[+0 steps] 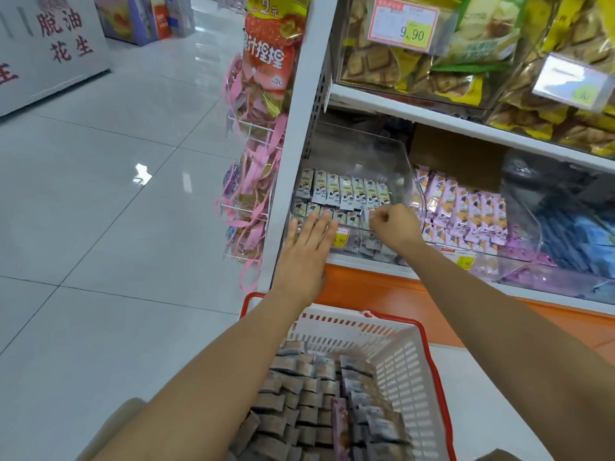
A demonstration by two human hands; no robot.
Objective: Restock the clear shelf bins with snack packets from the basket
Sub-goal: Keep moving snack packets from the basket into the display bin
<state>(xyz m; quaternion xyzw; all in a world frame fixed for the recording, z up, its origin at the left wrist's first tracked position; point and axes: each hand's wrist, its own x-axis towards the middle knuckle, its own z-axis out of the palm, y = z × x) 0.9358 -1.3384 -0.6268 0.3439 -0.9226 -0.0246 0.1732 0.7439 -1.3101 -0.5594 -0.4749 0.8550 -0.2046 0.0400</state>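
A clear shelf bin point(404, 168) on the low shelf holds rows of grey-and-cream snack packets point(346, 191). My left hand point(307, 251) lies flat with straight fingers against the bin's front left edge. My right hand point(394, 226) is at the bin's front rim with its fingers curled; whether they pinch a packet I cannot tell. Below, a white basket point(409, 364) with red rim is packed with grey snack packets point(299, 404) and one pink packet point(341, 427).
A second clear bin with purple packets point(466, 214) stands to the right, and blue packs point(572, 241) beyond. The upper shelf point(466, 123) carries biscuit bags. Pink hanging goods point(253, 201) fill a wire rack on the shelf end. Tiled floor point(116, 211) lies to the left.
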